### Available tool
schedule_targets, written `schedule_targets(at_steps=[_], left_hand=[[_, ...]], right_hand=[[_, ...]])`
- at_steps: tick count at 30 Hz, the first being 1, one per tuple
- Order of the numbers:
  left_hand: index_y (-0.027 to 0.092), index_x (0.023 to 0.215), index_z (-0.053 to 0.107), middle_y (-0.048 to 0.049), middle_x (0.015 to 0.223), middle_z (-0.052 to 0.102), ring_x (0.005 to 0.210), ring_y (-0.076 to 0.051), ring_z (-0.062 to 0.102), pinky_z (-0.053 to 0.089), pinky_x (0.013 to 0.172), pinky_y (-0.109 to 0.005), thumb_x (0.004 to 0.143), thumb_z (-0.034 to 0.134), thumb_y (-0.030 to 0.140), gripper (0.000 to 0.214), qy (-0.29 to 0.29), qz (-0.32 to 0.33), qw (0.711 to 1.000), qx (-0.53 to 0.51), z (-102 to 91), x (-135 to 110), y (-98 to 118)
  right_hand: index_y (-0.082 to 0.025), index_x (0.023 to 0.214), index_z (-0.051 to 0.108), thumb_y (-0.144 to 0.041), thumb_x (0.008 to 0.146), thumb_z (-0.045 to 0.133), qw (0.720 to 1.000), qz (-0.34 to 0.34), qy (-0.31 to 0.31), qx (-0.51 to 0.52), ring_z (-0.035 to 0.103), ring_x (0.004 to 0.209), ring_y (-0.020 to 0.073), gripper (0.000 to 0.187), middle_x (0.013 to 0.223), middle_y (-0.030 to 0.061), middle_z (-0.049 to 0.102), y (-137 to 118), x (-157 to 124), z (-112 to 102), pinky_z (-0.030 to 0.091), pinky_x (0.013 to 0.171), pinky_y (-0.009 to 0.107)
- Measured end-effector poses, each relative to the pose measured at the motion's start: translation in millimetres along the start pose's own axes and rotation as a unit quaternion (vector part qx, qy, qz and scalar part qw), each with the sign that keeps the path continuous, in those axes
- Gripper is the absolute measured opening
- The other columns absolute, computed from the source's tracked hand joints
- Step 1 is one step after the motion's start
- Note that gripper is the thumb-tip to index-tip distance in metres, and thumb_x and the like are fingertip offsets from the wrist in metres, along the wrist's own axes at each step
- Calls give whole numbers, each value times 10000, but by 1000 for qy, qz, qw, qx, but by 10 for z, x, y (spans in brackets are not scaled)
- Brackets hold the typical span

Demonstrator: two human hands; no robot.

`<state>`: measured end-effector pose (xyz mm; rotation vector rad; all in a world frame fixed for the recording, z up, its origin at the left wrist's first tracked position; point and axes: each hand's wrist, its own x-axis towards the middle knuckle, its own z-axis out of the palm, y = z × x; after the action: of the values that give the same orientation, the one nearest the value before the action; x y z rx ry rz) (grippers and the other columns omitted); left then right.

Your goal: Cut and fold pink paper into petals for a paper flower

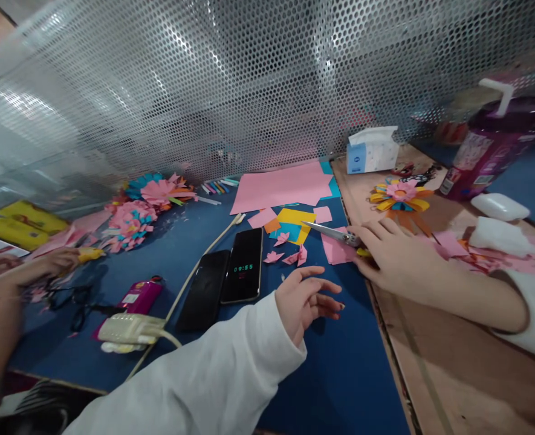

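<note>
My left hand (309,296) hovers over the blue table with its fingers apart and nothing in them. To its right, my right hand (392,257) has its fingers round the yellow handles of a pair of scissors (333,233), whose blades point left over a pink paper square (335,249). Small folded pink paper pieces (274,258) lie just beyond my left hand. Behind them are a yellow paper sheet (298,216), a small blue paper piece (287,232) and an orange scrap (271,225). The scissors' handles are mostly hidden by my fingers.
Two phones (243,266) lie left of my left hand, beside a cable and a white plug (129,329). Paper flowers (131,223) and large pink sheets (280,187) sit near the perforated metal panel. A tissue pack (372,151) and purple cup (485,151) stand right. Another person's hand (58,263) works at left.
</note>
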<state>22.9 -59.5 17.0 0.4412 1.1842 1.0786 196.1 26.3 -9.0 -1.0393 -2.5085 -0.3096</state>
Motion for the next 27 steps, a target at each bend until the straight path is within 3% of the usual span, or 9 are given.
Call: schedule_targets(at_steps=[4,10,16,18,22,27], left_hand=[[136,909,449,-27,639,626,470,-131,582,459,475,-256,702,519,133,218,-39,21,999,15,-30,7,-34],[136,867,485,-14,654,624,473,-120,577,444,470,-248,653,587,194,244,-73,37,996,46,-32,-3,-64],[128,825,515,-16,642,623,464,-107,568,434,463,-236,637,609,216,229,-99,27,993,60,-37,9,-69],[129,818,520,-17,641,624,466,-107,569,434,465,-236,637,615,220,224,-103,26,993,58,-41,14,-68],[130,814,526,-18,636,625,470,-110,571,432,467,-236,640,620,221,217,-104,26,993,59,-50,18,-72],[130,800,533,-17,628,624,466,-110,571,428,463,-232,642,623,220,204,-106,27,992,64,-59,19,-75]], right_hand=[[-123,1054,551,-191,720,482,1000,-14,4,18,478,964,294,348,985,135,570,82,41,28,421,788,405],[-126,950,573,-202,658,504,996,-18,65,63,484,1005,289,309,1004,123,565,329,143,120,423,852,422],[-126,990,595,-238,765,503,997,22,68,5,473,1039,324,267,1059,148,561,485,197,144,385,869,474],[-140,1041,592,-267,822,478,997,-4,75,4,470,1054,315,278,1096,138,564,432,200,112,376,878,473],[-176,1079,576,-360,851,491,988,-135,41,63,481,1083,266,305,1142,92,574,278,184,65,376,906,433],[-160,948,614,-339,846,516,985,-160,10,70,537,1004,243,228,1019,100,629,232,153,88,416,856,387]])
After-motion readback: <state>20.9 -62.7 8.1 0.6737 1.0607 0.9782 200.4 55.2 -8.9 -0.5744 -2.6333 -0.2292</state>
